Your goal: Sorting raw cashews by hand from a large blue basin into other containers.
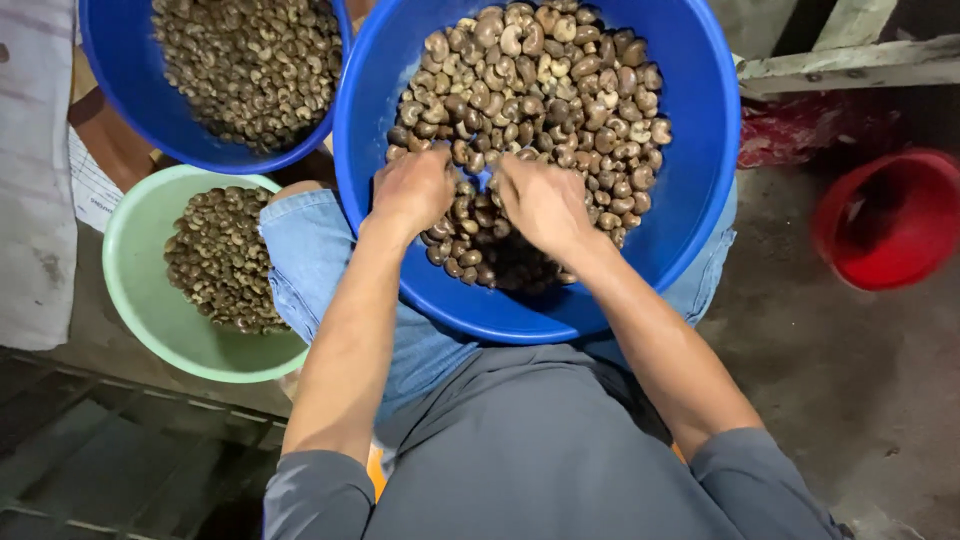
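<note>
I see my left hand (412,190) and right hand (543,203) sunk knuckles-up among the raw cashew nuts (560,90) near the front wall of the big blue basin (700,190) on my lap; the fingers are buried, so I cannot tell whether they grasp anything. A pale green bowl (130,290) of nuts sits beside my left knee.

two blue basins (700,120), one green basin (130,260), one red bucket (885,225).

Soft, even light is falling from twelve o'clock, leaving the blue basin (700,130) bright without glare. Corners at seven and four o'clock are sinking into shadow. Focus is holding sharp centrally, edges slightly stretching.
</note>
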